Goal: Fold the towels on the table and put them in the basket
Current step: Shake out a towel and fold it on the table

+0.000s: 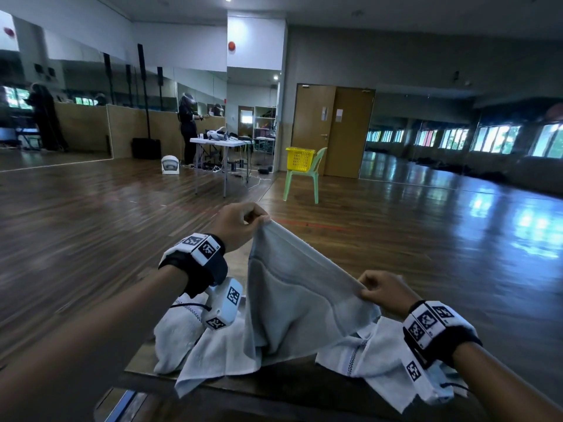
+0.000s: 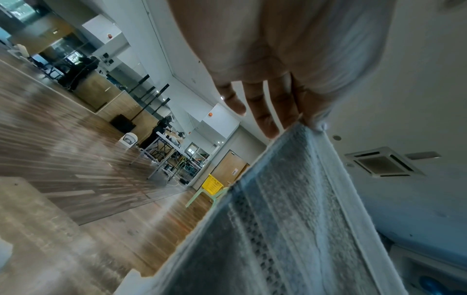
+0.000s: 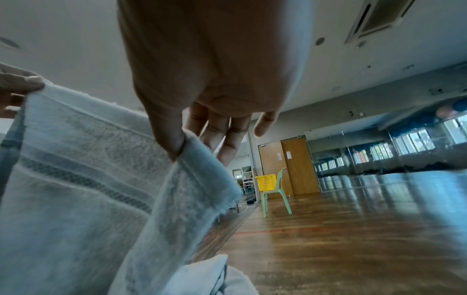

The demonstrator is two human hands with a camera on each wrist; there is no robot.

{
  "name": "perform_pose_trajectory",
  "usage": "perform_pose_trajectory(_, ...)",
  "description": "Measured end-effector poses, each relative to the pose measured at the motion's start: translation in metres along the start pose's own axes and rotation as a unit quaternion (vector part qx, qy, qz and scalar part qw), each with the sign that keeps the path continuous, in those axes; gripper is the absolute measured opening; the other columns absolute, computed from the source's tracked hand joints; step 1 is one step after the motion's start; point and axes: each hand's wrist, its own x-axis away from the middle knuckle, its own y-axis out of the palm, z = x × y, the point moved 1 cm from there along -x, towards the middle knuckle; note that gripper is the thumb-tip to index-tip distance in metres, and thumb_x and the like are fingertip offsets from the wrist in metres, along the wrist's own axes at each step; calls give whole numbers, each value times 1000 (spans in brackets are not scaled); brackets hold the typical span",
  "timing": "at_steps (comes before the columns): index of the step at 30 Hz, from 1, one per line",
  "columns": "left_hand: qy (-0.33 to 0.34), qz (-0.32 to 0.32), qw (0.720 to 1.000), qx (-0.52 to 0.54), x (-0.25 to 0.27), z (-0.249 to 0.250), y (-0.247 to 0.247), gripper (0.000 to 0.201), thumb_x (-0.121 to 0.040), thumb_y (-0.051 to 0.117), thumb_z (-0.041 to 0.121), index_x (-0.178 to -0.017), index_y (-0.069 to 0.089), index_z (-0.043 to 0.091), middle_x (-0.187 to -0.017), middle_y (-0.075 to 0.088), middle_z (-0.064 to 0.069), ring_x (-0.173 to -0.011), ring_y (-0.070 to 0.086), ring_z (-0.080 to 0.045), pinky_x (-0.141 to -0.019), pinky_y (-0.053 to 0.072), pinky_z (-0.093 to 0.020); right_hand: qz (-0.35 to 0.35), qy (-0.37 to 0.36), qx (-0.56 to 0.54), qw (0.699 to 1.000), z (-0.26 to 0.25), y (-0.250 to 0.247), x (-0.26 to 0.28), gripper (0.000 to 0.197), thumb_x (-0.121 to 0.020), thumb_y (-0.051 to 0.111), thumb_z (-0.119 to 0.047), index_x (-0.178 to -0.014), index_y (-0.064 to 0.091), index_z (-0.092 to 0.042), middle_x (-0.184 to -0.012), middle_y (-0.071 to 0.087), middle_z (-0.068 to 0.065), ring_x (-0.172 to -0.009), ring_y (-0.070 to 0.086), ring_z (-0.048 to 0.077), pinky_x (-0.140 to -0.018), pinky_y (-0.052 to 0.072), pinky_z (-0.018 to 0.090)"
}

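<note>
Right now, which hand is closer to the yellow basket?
Left. The left hand holds the gray towel up farther forward, toward the yellow basket; the right hand holds it lower, nearer the body.

Dim room, window glare, blurred edges

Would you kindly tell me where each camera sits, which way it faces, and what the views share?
Head: worn on the head, looking forward and down at the left hand and right hand stretching a pale grey terry towel; both forearms show.
Left wrist: looks along the left hand at the pinched towel corner.
Right wrist: looks along the right hand at the towel's opposite corner.
Shared: all three show the yellow plastic basket on the green plastic chair.
</note>
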Motion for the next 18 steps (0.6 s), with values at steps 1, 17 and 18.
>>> perform_pose_trajectory(1,3,5,1000,0,-1,5,-6,13,-86,64,24,-75,64,29,-71,61,10,-63,53,-3,-60,41,-19,9,0,18,1000,-1,-9,2,12,-78,67,-27,-70,60,-33,-80,69,-9,-85,63,12,-92,42,39)
perform_pose_trajectory(17,72,193,976,-72,-36,108,-153,16,-88,61,17,-95,67,4,-86,63,-4,-75,53,-13,-58,35,-7,175,-128,82,973,-102,-199,36,15,-86,64,-29,-75,55,-36,-78,60,-16,-84,59,14,-92,38,42)
perform_pose_trajectory(18,75,205,973,-78,-40,114,-162,17,-89,61,18,-96,67,3,-87,64,-5,-75,52,-14,-57,34,-8,180,-140,80,970,-110,-209,39,17,-85,64,-28,-74,54,-37,-78,60,-16,-83,59,15,-88,42,42)
